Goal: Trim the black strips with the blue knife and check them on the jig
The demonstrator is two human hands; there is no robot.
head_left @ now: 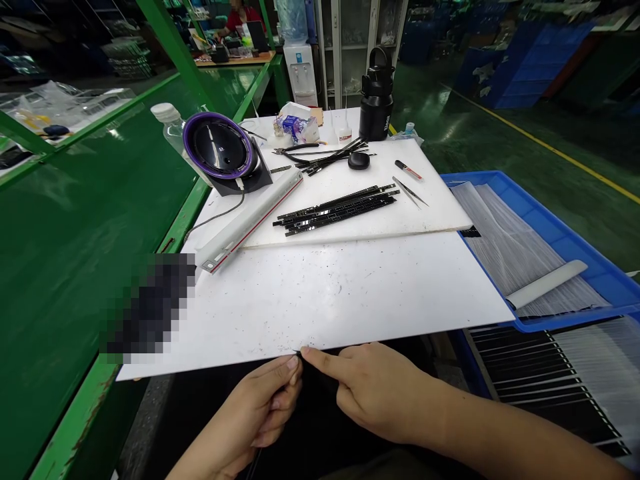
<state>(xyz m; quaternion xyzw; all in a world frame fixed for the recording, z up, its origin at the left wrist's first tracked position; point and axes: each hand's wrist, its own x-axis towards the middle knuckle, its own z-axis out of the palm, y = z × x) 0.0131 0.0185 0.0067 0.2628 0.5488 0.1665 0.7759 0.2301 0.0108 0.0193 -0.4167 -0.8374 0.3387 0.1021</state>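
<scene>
My left hand (260, 407) and my right hand (370, 390) meet just below the near edge of the white board (320, 300). Both pinch a thin dark strip (299, 353) between fingertips, right at the board's edge. The strip is tiny and mostly hidden by my fingers. A bundle of black strips (337, 210) lies further back on a second white board (400, 207), far from both hands.
Tweezers (409, 191), a red-tipped pen (409, 170), a small black puck (359, 160), a black bottle (376, 97) and a purple-rimmed round device (219, 147) sit at the back. A long grey rail (250, 223) lies diagonally. A blue tray (540, 247) of thin strips stands right. A person sits far back.
</scene>
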